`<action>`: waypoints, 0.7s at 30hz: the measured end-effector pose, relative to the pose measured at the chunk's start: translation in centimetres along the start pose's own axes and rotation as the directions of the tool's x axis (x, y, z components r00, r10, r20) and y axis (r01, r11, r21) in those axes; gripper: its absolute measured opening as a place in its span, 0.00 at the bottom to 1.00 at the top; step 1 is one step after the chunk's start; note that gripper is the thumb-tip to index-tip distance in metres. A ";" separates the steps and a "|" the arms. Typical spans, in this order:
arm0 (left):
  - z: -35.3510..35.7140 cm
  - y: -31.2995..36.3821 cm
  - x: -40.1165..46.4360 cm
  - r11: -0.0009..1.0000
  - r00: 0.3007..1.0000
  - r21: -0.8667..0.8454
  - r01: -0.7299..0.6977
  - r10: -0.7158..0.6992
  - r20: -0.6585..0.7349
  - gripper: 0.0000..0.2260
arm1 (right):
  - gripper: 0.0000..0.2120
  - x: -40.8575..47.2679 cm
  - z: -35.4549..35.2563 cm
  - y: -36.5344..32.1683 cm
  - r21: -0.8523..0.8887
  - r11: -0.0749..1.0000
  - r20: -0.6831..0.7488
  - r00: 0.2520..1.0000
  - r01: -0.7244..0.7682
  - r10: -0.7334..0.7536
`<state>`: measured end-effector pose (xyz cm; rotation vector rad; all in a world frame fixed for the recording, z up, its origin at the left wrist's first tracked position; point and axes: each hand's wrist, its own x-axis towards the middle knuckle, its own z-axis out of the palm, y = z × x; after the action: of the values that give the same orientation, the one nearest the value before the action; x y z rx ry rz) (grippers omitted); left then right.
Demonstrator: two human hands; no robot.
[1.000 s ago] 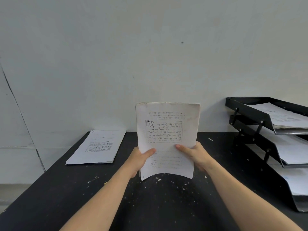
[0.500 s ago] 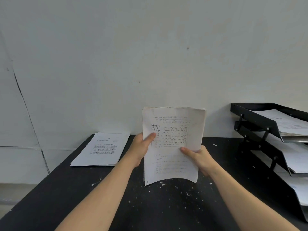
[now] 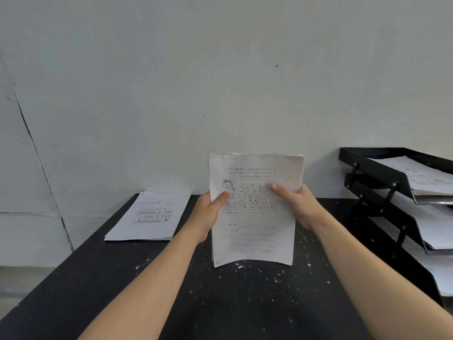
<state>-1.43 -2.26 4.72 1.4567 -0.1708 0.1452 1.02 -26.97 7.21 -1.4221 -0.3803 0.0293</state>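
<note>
A thick stack of printed white sheets [image 3: 255,231] stands upright in the middle, its lower edge down at the black table [image 3: 220,303]. My left hand [image 3: 208,214] grips the stack's left edge, thumb across the front page near a small cartoon drawing. My right hand [image 3: 297,204] grips the right edge higher up, thumb laid over the boxed text. The fingers of both hands are hidden behind the sheets.
A second pile of printed papers [image 3: 152,217] lies flat at the table's back left corner. A black three-tier letter tray [image 3: 382,192] with papers on each level stands at the right. A pale wall rises right behind the table.
Both hands have slid up the sides of the stack: first the left, then the right, from the lower half to the level of the boxed text. The stack stays upright.
</note>
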 end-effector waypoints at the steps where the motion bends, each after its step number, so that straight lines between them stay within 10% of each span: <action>1: -0.1 0.0 0.0 1.000 1.000 0.001 0.000 0.000 -0.001 0.08 | 0.20 0.0 0.1 0.0 -0.003 1.000 -0.005 1.000 0.002 -0.002; 21: -1.6 0.3 -0.3 0.991 1.000 0.133 -0.020 0.022 -0.018 0.06 | 0.13 0.4 -0.1 1.3 -0.102 0.995 -0.022 1.000 0.020 -0.022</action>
<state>-1.69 -0.60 4.75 1.5861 -0.1632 0.1905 1.65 -26.83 6.06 -1.5179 -0.3820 -0.0241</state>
